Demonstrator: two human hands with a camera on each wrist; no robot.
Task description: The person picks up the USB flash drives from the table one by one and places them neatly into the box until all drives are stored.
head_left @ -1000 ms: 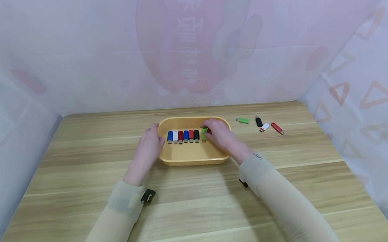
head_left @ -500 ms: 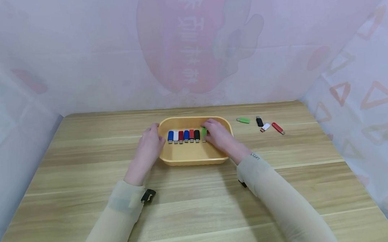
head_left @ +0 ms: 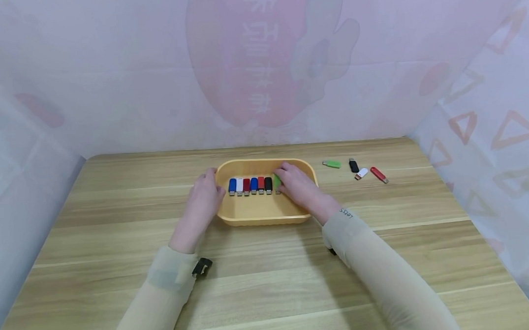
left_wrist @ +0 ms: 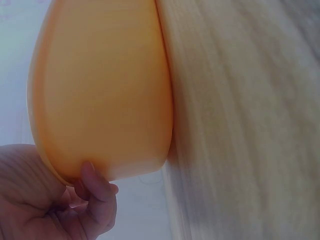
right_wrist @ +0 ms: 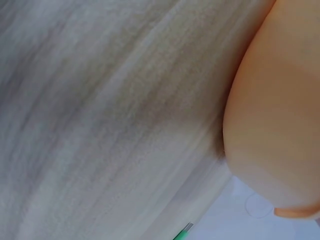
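1. From the head view I see my left hand [head_left: 202, 199] against the left end of the yellow tray [head_left: 262, 217]; in the left wrist view its fingers [left_wrist: 95, 187] curl up to the tray's rim, so I read it as gripping the tray wall [left_wrist: 100, 90].
2. My right hand [head_left: 298, 185] reaches into the right part of the tray; its fingertips lie on the green USB stick [head_left: 276, 181], which is mostly covered; I cannot tell whether the fingers pinch it or only press it.
3. That green stick sits at the right end of a row of six sticks [head_left: 250, 186] on the tray floor: blue, white, dark red, blue, red, black, side by side; each has its long axis running away from me, and the green one lies just beside the black stick [head_left: 268, 185].
4. The relation that matters: the green stick lies directly under the right fingertips, left of the palm; the right hand is nearer by far.
5. On the desk [head_left: 269, 283], well right of the tray, lie four loose sticks: green [head_left: 331, 164], black [head_left: 353, 166], white [head_left: 361, 173], red [head_left: 378, 175]; the right hand is the nearer one to these too.
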